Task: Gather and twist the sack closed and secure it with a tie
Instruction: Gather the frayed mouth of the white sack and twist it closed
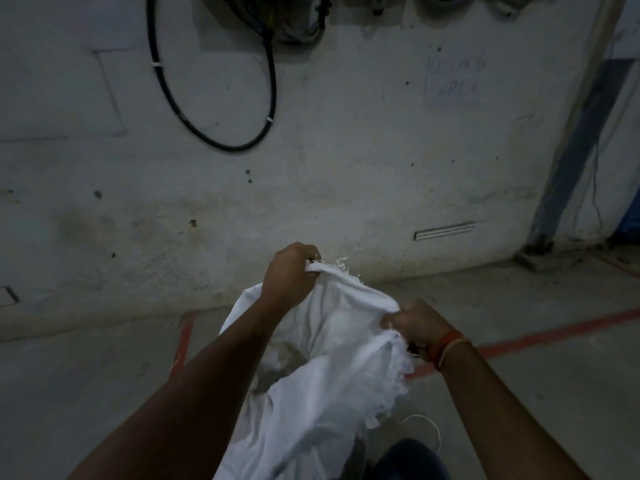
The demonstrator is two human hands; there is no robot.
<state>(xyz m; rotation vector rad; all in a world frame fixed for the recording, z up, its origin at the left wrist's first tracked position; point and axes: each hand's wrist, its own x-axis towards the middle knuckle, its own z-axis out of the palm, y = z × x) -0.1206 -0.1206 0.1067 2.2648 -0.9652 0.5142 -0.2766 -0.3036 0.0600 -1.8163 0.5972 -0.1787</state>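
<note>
Grey concrete floor [519,393] with red line [554,332], stained wall [311,185] at 12 o'clock. The left hand [289,275] and right hand [417,323] each clench the white sack [332,382] rim, mouth open between them.

Dim, flat, bluish indoor light, soft overall blur, wide-angle bending at the edges.

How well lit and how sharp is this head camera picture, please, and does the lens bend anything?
Head view: dim, with a greyish cast on the wall; the white sack is the brightest thing, its folds washed out. Head view: slightly soft, the left hand and right hand lack crisp edges, and the note on the wall is unreadable. Head view: wide-angle bowing, the blue post leans.
</note>
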